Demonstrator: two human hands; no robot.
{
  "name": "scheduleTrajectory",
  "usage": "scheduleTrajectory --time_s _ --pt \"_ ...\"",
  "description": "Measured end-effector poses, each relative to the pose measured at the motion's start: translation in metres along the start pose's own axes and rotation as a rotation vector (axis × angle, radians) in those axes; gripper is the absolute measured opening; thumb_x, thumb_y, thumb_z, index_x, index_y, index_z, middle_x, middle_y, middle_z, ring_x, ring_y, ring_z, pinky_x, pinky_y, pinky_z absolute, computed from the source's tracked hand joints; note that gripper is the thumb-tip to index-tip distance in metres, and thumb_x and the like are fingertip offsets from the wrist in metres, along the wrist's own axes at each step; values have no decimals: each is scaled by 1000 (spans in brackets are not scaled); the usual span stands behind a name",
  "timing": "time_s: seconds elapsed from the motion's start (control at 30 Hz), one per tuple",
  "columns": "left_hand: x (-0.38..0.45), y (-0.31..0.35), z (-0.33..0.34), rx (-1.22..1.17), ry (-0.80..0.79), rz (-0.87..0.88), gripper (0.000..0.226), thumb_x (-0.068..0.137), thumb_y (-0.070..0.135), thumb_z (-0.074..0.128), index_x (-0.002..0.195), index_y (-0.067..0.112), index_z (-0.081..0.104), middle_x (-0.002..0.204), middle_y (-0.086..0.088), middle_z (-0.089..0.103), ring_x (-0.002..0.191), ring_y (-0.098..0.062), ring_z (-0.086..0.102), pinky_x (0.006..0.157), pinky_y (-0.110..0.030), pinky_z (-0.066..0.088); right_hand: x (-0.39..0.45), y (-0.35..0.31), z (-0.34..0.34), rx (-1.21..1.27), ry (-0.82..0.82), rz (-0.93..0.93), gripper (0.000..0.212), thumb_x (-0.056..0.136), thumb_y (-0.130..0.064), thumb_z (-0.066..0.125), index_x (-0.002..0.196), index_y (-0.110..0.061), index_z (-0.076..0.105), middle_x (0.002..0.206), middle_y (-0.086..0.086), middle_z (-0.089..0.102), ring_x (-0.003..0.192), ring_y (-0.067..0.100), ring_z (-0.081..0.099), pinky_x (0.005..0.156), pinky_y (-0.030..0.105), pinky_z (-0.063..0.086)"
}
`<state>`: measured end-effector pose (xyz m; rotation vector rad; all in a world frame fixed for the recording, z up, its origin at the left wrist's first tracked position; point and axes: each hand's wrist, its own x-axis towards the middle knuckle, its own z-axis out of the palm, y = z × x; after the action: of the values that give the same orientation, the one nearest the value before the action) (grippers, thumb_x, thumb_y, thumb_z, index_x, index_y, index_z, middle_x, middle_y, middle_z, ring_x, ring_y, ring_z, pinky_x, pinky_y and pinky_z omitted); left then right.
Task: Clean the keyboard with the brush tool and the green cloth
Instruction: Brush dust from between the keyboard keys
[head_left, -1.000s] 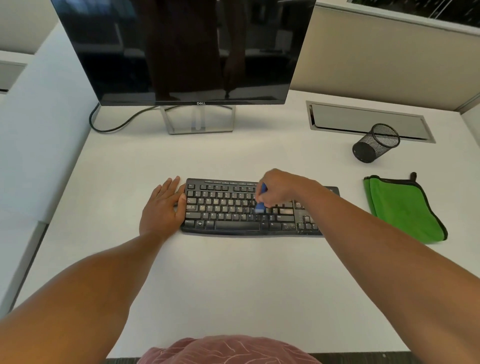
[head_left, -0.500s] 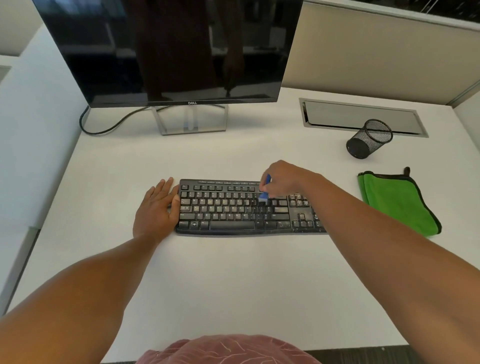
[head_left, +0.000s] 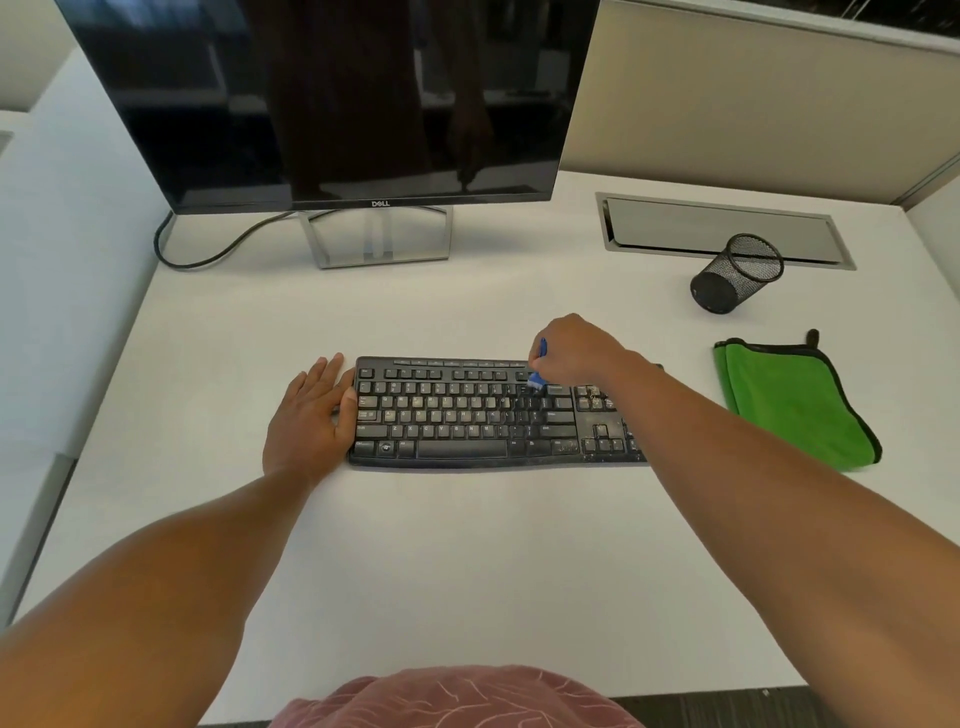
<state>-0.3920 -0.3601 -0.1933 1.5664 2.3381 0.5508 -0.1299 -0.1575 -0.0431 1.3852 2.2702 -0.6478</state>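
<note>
White and bare for the most part, the tabletop (head_left: 467, 571) carries a dark monitor (head_left: 322, 98) at the back, a mesh pen cup (head_left: 735, 274) tipped on its side to the right, and the black keyboard (head_left: 467, 415) in the middle. Over the last second the brush tool (head_left: 537, 370) has travelled from the middle key rows up and slightly rightward to the top rows, near the gap between the main keys and the navigation cluster. That suggests brushing is working row by row, with the right-hand clusters, which look dusty and speckled, likely still to be done. The right hand (head_left: 576, 351) is curled closed around the blue brush tool, knuckles up, wrist raised above the keys, its bristle end angled down onto the upper row; the forearm crosses over the number pad and hides it. The left hand (head_left: 311, 415) lies flat with fingers spread, palm on the tabletop, pressed against the keyboard's left edge to brace it, gripping nothing; it has kept that place throughout. The green cloth (head_left: 795, 402) lies folded and untouched to the right of the keyboard, well apart from both hands, so wiping has probably not begun.
</note>
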Motion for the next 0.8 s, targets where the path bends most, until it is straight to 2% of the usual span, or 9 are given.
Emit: scheduleTrajectory --time_s 0.1,0.17,0.23,0.33,0.43,0.53,0.6,0.7,0.8 --pt "0 1 -1 3 -2 -2 59 102 44 18 150 28 47 161 6 35 152 -12 22 124 -27 10 -7 2 8 -53 -137 80 19 80 -5 52 62 -8 59 66 5 56 58 20 55 51 26 41" --pt "0 1 -1 2 0 -2 59 102 44 19 150 28 47 161 6 36 152 -12 23 124 -28 10 -6 4 7 50 -220 131 22 85 -4 53 64 -4 60 61 7 60 49 16 56 48 23 43" --pt "0 0 -1 2 2 -1 59 101 45 18 150 28 48 161 6 36 152 -12 23 125 -28 11 -4 4 2 194 -169 149 18 87 -5 55 73 0 66 62 8 65 52 16 59 53 23 47" --pt "0 0 -1 4 -2 -6 59 102 45 19 151 28 47 161 7 35 152 -11 22 124 -28 10 -3 1 -1 243 68 159 29 80 -1 52 52 -9 50 52 3 48 49 19 44 49 23 34" --pt "1 0 -1 -3 0 -3 60 101 46 18 150 27 48 161 6 36 152 -12 23 125 -29 11 -8 -5 6 155 -131 180 25 88 -3 50 63 -6 56 55 2 56 49 14 52 49 23 45" --pt "1 0 0 -1 -4 -5 61 101 46 18 150 27 48 161 7 35 152 -12 23 125 -29 11 -6 -3 8 171 -249 205 17 91 -5 51 85 3 64 78 16 71 65 21 68 77 34 60" --pt "0 0 0 2 -4 -4 61 101 46 17 150 28 47 161 7 35 152 -12 23 125 -30 12 -3 -4 3 201 -169 180 16 88 -7 53 79 -1 65 74 13 70 61 20 65 71 31 58" --pt "1 0 0 7 -8 -8 61 101 47 17 151 28 47 161 8 35 152 -11 22 125 -30 12 -3 -6 0 182 -2 160 27 82 -9 53 55 -11 51 57 2 55 50 15 47 50 22 36" --pt "0 1 -1 6 -8 -9 61 101 47 17 151 29 46 161 8 34 152 -11 22 125 -29 11 -10 -5 9 216 -65 193 25 82 -5 49 59 -8 55 57 5 60 51 17 54 52 21 40"
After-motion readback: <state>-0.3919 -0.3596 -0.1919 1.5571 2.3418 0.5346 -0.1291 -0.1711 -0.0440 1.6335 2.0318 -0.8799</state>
